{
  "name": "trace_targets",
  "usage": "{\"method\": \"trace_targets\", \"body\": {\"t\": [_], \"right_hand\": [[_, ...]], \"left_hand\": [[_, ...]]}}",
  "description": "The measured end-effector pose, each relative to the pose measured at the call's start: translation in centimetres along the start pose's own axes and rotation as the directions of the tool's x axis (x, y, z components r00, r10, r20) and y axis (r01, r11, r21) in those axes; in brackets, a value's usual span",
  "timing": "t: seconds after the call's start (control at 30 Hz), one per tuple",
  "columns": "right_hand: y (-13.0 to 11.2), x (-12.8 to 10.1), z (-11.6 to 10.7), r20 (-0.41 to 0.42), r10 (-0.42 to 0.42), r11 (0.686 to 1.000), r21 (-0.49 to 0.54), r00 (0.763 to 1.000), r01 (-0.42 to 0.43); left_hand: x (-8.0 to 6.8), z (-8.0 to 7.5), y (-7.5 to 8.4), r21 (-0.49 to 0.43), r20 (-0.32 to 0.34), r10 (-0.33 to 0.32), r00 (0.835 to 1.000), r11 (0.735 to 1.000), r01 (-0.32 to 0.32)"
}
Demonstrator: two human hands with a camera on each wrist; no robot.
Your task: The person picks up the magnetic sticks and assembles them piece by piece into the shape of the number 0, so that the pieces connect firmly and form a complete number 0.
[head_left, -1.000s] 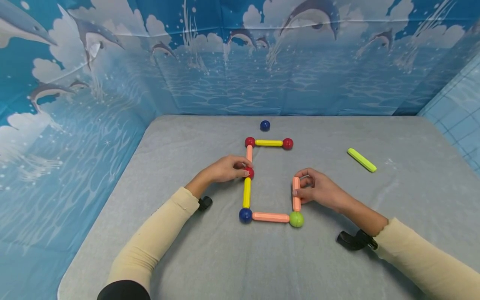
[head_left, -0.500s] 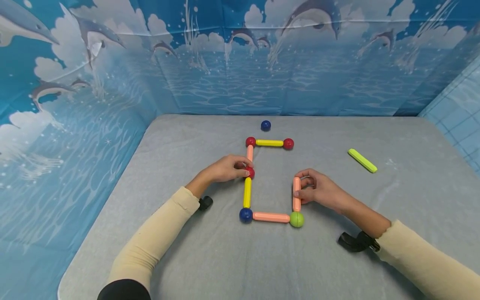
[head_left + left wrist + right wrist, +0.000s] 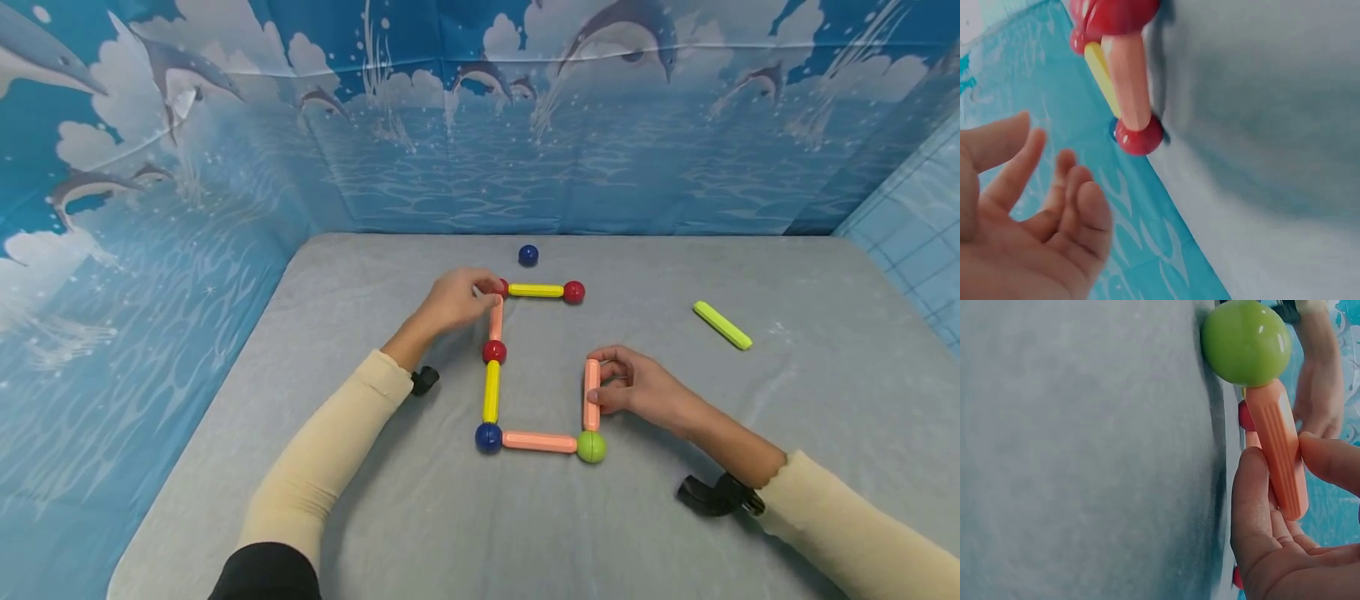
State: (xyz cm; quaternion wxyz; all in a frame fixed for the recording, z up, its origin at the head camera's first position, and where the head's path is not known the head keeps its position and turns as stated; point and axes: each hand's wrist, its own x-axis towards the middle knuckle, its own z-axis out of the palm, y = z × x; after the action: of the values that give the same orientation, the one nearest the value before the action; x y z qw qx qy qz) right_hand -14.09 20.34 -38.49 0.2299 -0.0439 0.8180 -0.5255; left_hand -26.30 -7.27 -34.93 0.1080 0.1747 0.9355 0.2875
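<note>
Left hand shifts up the frame; right hand holds its rod

Taking the green ball [image 3: 591, 447] as landmark: the left hand [image 3: 453, 300], well up and left of it, has left the middle red ball [image 3: 494, 352] it pinched a second ago and now sits at the far red ball [image 3: 502, 287], its fingers loosely curled and, in the wrist view, holding nothing [image 3: 1054, 212]; so the left side seems judged joined; the blue ball [image 3: 488, 437] lies left of the landmark, linked by a pink rod [image 3: 539, 442]; the right hand [image 3: 637, 387], just above and right, stays pinched on the upright rod [image 3: 592, 395], whose lower end touches the green ball [image 3: 1246, 341]; the gap up to the right red ball [image 3: 573, 292] is not yet bridged; a spare blue ball [image 3: 528, 255] and lime rod [image 3: 722, 325] lie farther off.
</note>
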Motion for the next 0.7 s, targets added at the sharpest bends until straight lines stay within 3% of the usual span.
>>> {"method": "trace_targets", "body": {"t": [0.1, 0.2, 0.43, 0.57, 0.7], "right_hand": [[0.1, 0.1, 0.1, 0.006, 0.012, 1.0, 0.018, 1.0, -0.012], [0.3, 0.2, 0.2, 0.018, 0.014, 0.999, 0.036, 1.0, -0.015], [0.8, 0.2, 0.2, 0.047, -0.007, 0.998, 0.059, 0.999, 0.004], [1.0, 0.0, -0.1, 0.057, -0.017, 0.998, 0.062, 0.998, 0.014], [1.1, 0.0, -0.1, 0.068, -0.018, 0.998, 0.059, 0.998, 0.014]], "left_hand": [[1.9, -0.5, 0.4, 0.03, -0.067, 0.046, 0.997, 0.999, -0.044], [3.8, -0.7, 0.5, 0.087, -0.089, 0.064, 0.994, 0.995, -0.056], [7.6, 0.1, -0.1, 0.168, -0.09, 0.006, 0.996, 0.986, 0.009], [9.3, 1.0, 0.0, 0.207, -0.049, 0.017, 0.999, 0.978, -0.007], [9.9, 1.4, 0.3, 0.286, 0.036, 0.036, 0.999, 0.957, -0.045]]}}
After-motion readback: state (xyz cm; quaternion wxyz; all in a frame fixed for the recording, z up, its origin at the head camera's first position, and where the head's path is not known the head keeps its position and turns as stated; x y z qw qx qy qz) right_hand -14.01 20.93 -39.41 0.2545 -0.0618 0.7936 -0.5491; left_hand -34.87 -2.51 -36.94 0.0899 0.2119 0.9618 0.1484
